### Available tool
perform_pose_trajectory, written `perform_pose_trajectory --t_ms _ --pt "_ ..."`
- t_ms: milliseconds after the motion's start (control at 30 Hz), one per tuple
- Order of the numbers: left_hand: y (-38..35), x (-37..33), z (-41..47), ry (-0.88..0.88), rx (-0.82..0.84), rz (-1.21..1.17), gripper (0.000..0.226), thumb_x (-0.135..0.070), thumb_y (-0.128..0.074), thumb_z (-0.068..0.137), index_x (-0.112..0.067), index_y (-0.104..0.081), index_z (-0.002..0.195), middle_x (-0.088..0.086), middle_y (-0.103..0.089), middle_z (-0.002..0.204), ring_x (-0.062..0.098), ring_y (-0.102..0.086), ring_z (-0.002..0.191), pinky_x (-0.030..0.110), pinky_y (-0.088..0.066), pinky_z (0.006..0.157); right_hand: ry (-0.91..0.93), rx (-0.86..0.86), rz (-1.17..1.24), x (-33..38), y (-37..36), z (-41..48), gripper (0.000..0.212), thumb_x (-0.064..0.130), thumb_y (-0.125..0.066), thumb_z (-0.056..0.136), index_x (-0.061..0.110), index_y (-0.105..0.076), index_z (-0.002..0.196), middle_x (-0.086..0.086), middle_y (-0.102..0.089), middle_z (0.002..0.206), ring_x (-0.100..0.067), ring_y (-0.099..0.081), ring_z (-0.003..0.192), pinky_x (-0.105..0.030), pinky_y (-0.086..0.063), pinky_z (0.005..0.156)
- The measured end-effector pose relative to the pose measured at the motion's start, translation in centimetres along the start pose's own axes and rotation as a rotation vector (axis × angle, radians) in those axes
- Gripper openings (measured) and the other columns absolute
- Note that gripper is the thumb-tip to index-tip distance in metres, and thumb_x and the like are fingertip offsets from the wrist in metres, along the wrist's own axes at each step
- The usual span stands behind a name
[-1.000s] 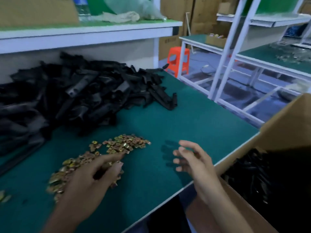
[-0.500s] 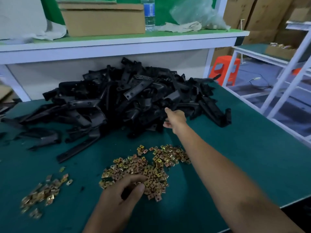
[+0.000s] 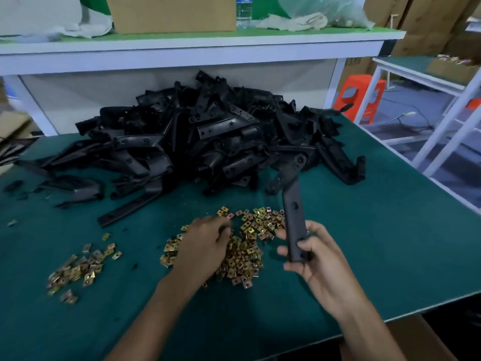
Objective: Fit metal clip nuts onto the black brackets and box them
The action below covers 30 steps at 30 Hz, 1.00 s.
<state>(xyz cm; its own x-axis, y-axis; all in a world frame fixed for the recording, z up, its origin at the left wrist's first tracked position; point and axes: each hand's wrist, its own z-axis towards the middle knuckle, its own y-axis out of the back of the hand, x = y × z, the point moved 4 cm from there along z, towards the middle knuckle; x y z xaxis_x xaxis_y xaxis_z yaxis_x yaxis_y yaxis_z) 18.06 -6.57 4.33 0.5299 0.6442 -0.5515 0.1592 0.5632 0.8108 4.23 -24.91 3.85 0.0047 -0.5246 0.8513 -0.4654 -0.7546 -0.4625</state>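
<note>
A big heap of black brackets point(image 3: 197, 142) lies at the back of the green table point(image 3: 377, 230). My right hand point(image 3: 316, 259) grips the near end of one long black bracket point(image 3: 293, 204), which points away toward the heap. A loose pile of gold metal clip nuts point(image 3: 250, 246) lies in front of me. My left hand point(image 3: 205, 246) rests on that pile with its fingers curled down into the nuts; whether it holds one is hidden. A smaller scatter of clip nuts point(image 3: 78, 269) lies at the left.
A white shelf point(image 3: 182, 56) with a cardboard box point(image 3: 169, 14), a water bottle point(image 3: 244, 11) and rags runs behind the heap. A cardboard box edge point(image 3: 421, 340) shows below the table's near right corner. White racks and an orange stool point(image 3: 361, 97) stand to the right.
My right hand reached to the heap, took a long bracket and drew it back beside the nut pile. My left hand stayed on the nuts. The view swung left from the box.
</note>
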Motion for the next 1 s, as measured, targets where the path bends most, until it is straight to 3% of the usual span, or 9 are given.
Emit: perform_pose_trajectory --t_ms 100,300,367,433,533,667,767,933,1000 --pt "-1.6 -1.1 2.8 -0.063 0.041 0.132 0.022 -0.022 -0.054 0.102 -0.018 -0.072 0.114 0.0 -0.069 0.112 0.023 -0.058 0.109 0.035 -0.047 0.095 0.069 -0.09 -0.089 -2.3 0.3 -1.6 0.031 -0.01 -0.033 0.092 0.009 -0.051 0.109 -0.015 -0.072 0.088 -0.022 -0.059 0.057 -0.033 -0.047 0.043" --pt "-3.3 -2.0 5.0 0.061 0.213 0.176 0.015 -0.016 -0.06 0.096 -0.015 -0.075 0.1 0.006 -0.071 0.103 0.027 -0.062 0.104 0.043 -0.053 0.092 0.277 -0.184 -0.221 -3.6 0.3 -1.9 0.019 0.006 -0.049 0.097 0.022 -0.059 0.094 -0.014 -0.062 0.075 -0.026 -0.044 0.042 -0.034 -0.042 0.044" --pt "-3.4 -2.1 5.0 0.099 0.238 0.17 0.014 -0.015 -0.06 0.096 -0.014 -0.073 0.098 0.007 -0.07 0.102 0.027 -0.061 0.103 0.042 -0.053 0.091 0.264 -0.19 -0.221 -3.6 0.3 -1.8 0.009 0.024 -0.056 0.085 0.023 -0.059 0.093 -0.013 -0.063 0.075 -0.026 -0.046 0.043 -0.035 -0.044 0.045" --pt "-3.5 -2.1 5.3 0.104 0.26 0.165 0.013 -0.018 -0.061 0.096 -0.015 -0.073 0.102 0.007 -0.07 0.105 0.026 -0.061 0.106 0.041 -0.052 0.093 0.254 -0.181 -0.225 -3.8 0.7 -1.6 0.022 0.034 -0.059 0.076 0.023 -0.059 0.094 -0.014 -0.062 0.075 -0.027 -0.047 0.043 -0.034 -0.044 0.045" --pt "-3.7 -2.1 6.1 0.113 0.355 0.122 0.017 -0.021 -0.065 0.095 -0.018 -0.071 0.111 -0.001 -0.069 0.102 0.021 -0.06 0.103 0.037 -0.051 0.094 0.256 -0.162 -0.234 -4.1 1.0 -1.3 0.024 0.036 -0.059 0.074 0.023 -0.06 0.094 -0.015 -0.062 0.074 -0.026 -0.047 0.043 -0.034 -0.044 0.045" --pt "-3.2 -2.0 6.4 0.1 0.381 0.078 0.007 -0.02 -0.065 0.093 -0.026 -0.061 0.094 -0.011 -0.06 0.087 0.014 -0.057 0.091 0.024 -0.041 0.077 0.253 -0.158 -0.248 -4.5 1.2 -1.2 0.021 0.035 -0.059 0.073 0.024 -0.061 0.091 -0.014 -0.061 0.071 -0.027 -0.048 0.045 -0.035 -0.044 0.045" --pt "-2.2 -1.3 5.6 0.155 0.276 -0.091 0.007 -0.022 -0.066 0.092 -0.025 -0.06 0.09 -0.008 -0.066 0.092 0.014 -0.063 0.09 0.019 -0.042 0.07 0.247 -0.156 -0.26 -4.4 1.1 -1.2 0.019 0.037 -0.059 0.072 0.026 -0.061 0.087 -0.014 -0.061 0.069 -0.027 -0.048 0.045 -0.036 -0.045 0.046" --pt "1.1 -1.4 2.0 0.279 0.112 -0.693 0.011 -0.026 -0.07 0.094 -0.032 -0.073 0.103 -0.011 -0.075 0.094 -0.001 -0.066 0.081 0.016 -0.049 0.068 0.26 -0.112 -0.279 -4.2 0.7 -1.6 0.021 0.04 -0.06 0.075 0.026 -0.061 0.089 -0.013 -0.061 0.071 -0.025 -0.048 0.046 -0.038 -0.045 0.046" --pt "2.2 -2.2 0.5 0.337 0.096 -0.928 0.013 -0.023 -0.071 0.093 -0.025 -0.076 0.104 -0.004 -0.078 0.098 0.005 -0.068 0.084 0.021 -0.051 0.072 0.279 -0.099 -0.311 -4.0 0.6 -1.8 0.021 0.045 -0.061 0.079 0.027 -0.061 0.09 -0.013 -0.061 0.071 -0.025 -0.047 0.045 -0.037 -0.045 0.045"
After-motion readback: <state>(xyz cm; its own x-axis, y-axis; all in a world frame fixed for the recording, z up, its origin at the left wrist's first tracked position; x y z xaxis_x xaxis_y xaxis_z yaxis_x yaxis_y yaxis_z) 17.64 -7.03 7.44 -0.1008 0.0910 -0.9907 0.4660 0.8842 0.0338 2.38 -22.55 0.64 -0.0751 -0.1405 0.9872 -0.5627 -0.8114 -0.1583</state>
